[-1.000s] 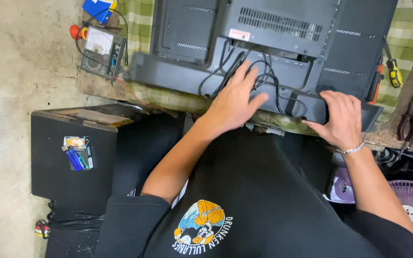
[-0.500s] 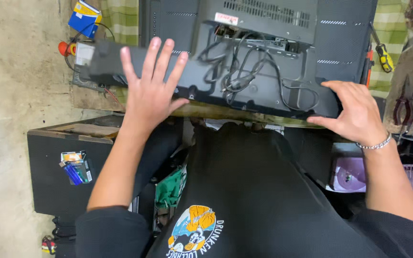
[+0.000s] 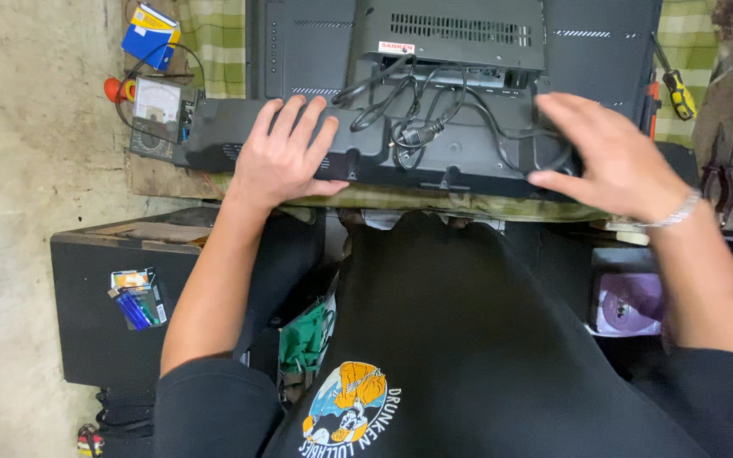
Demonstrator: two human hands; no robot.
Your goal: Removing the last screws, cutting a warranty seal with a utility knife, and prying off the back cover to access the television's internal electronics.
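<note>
On a cluttered surface (image 3: 163, 174), a black flat-screen television (image 3: 451, 93) lies face down, its near edge overhanging toward the seated person. Loose black power cord (image 3: 417, 127) coils across its back panel. Left hand (image 3: 286, 153) rests flat on the lower edge, fingers spread; right hand (image 3: 608, 157) hovers open at the right end. An analog multimeter (image 3: 159, 114) crowds the left side, a yellow-handled screwdriver (image 3: 676, 85) the right.

television (image 3: 468, 85) top cut off (right hand (image 3: 612, 161) blurred).
</note>
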